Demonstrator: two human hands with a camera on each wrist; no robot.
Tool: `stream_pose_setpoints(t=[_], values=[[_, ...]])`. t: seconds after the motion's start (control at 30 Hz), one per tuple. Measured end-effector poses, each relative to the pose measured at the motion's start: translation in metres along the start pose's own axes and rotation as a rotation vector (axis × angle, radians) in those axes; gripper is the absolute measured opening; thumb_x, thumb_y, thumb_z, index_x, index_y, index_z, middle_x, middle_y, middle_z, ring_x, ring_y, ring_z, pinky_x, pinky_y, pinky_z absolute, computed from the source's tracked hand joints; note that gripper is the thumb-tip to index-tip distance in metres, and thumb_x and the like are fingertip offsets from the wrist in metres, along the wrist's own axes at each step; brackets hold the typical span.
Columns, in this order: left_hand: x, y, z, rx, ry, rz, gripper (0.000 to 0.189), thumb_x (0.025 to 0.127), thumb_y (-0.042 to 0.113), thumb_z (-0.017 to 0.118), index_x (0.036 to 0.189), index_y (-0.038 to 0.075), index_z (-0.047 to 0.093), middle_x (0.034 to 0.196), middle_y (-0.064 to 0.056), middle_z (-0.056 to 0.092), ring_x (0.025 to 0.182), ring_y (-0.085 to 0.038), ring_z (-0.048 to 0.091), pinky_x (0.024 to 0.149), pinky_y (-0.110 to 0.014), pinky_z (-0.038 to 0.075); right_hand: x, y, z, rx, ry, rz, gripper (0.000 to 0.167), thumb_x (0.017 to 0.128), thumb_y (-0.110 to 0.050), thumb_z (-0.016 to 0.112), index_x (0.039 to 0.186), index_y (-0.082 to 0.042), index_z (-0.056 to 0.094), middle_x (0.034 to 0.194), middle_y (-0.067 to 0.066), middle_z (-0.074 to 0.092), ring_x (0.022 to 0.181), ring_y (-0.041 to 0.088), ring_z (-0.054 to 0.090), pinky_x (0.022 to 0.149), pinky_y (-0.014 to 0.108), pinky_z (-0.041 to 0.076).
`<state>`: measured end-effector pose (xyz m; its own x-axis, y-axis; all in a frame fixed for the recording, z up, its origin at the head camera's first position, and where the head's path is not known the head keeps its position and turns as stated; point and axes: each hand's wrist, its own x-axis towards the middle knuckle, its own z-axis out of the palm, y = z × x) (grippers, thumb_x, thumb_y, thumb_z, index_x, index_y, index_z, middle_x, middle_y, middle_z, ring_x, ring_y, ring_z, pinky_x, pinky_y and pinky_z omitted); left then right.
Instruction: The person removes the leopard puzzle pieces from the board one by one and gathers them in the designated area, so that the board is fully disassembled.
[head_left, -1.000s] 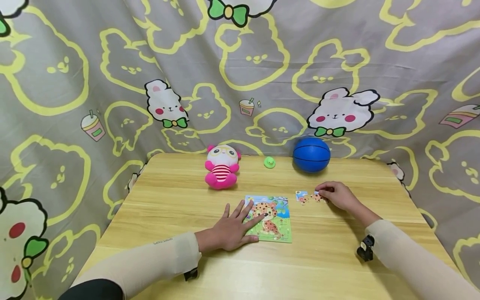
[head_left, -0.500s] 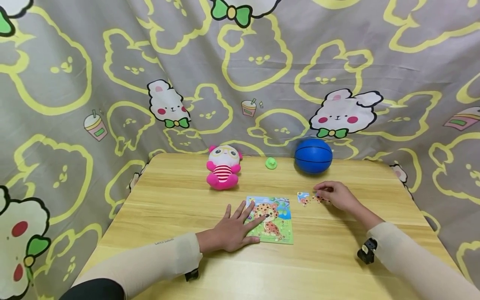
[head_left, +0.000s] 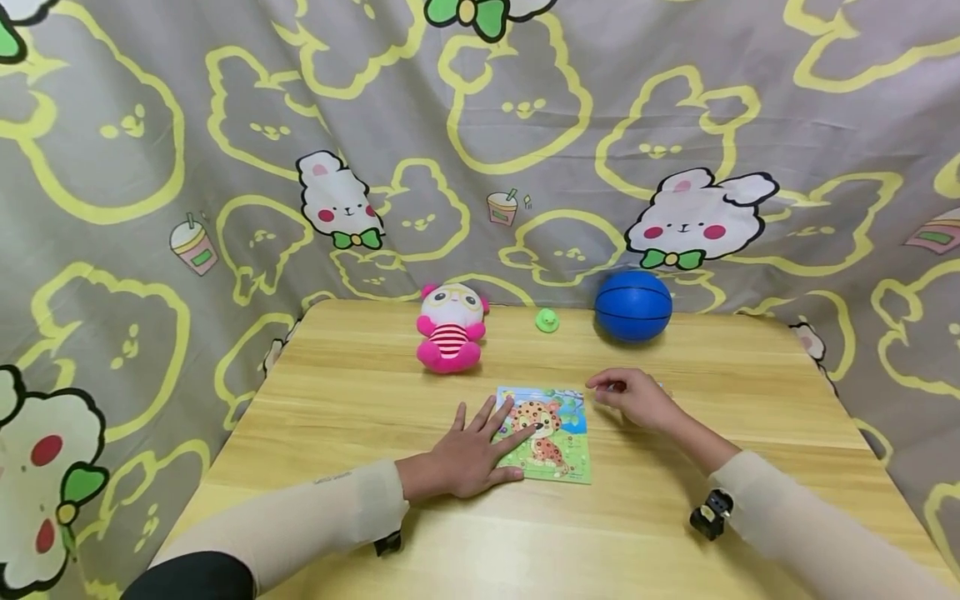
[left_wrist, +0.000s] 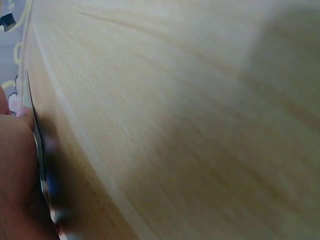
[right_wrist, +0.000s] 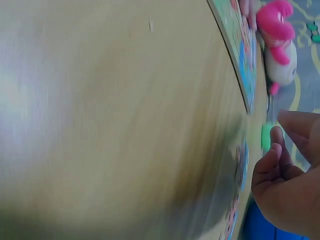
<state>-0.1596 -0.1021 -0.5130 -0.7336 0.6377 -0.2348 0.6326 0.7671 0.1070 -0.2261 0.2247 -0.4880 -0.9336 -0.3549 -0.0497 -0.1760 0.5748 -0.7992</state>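
Note:
A jigsaw puzzle point(head_left: 566, 454) with a spotted leopard cub lies flat on the wooden table. My left hand point(head_left: 468, 458) rests on its left part with fingers spread and straight; in the left wrist view, part of that hand point(left_wrist: 17, 165) shows at the puzzle's edge. Just beyond the puzzle's upper right corner hovers my right hand point(head_left: 637, 400), fingers bent loosely, with nothing visible between thumb and forefinger. In the right wrist view, loose puzzle pieces point(right_wrist: 243, 165) lie on the table below this hand; in the head view it hides most of them.
A pink and white panda plush point(head_left: 452, 329) sits behind the puzzle. Farther right are a small green duck toy point(head_left: 547, 320) and a blue basketball point(head_left: 633, 306) by the table's back edge. A patterned grey curtain point(head_left: 420, 100) hangs behind the table point(head_left: 337, 408).
My right hand has moved left from the right-hand loose piece toward the puzzle's corner, covering the pieces in the head view. My left hand stays on the puzzle.

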Motion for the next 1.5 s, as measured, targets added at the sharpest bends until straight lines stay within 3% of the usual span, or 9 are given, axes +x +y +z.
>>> stream_pose_setpoints(t=[0.3,0.7,1.2,1.5], values=[[0.001,0.0,-0.004,0.012,-0.012,-0.005,0.07,0.102,0.074,0.022,0.164,0.048,0.001,0.174,-0.009,-0.011,0.159,-0.039,-0.008,0.117,-0.076,0.01,0.0,-0.014,0.028,0.042,-0.077,-0.037,0.021,0.096,-0.005,0.07,0.116,-0.004,0.074,0.09,0.004,0.065,0.071,0.018,0.052,0.057,0.025,0.043],[0.0,0.002,-0.004,0.007,-0.007,-0.005,0.071,0.101,0.074,0.022,0.164,0.048,0.002,0.174,-0.009,-0.01,0.159,-0.037,-0.009,0.117,-0.075,0.01,-0.002,-0.016,0.053,-0.117,-0.067,-0.101,0.029,0.09,-0.013,0.081,0.119,-0.013,0.077,0.084,-0.003,0.058,0.077,0.015,0.051,0.072,0.033,0.043],[0.001,0.0,0.002,0.018,0.001,-0.003,0.07,0.1,0.076,0.019,0.162,0.05,-0.002,0.174,-0.008,-0.012,0.159,-0.037,-0.009,0.117,-0.075,0.009,0.0,-0.023,0.057,-0.136,-0.053,-0.026,0.022,0.086,-0.008,0.083,0.107,-0.013,0.077,0.082,0.003,0.053,0.079,0.019,0.046,0.071,0.035,0.038],[-0.001,0.0,0.002,-0.01,0.031,0.011,0.069,0.102,0.073,0.023,0.164,0.048,0.005,0.174,-0.01,-0.007,0.159,-0.039,-0.005,0.115,-0.077,0.011,0.004,-0.028,0.057,-0.148,-0.066,0.034,0.021,0.084,-0.007,0.084,0.101,-0.014,0.076,0.088,0.005,0.056,0.085,0.02,0.048,0.076,0.037,0.04]])
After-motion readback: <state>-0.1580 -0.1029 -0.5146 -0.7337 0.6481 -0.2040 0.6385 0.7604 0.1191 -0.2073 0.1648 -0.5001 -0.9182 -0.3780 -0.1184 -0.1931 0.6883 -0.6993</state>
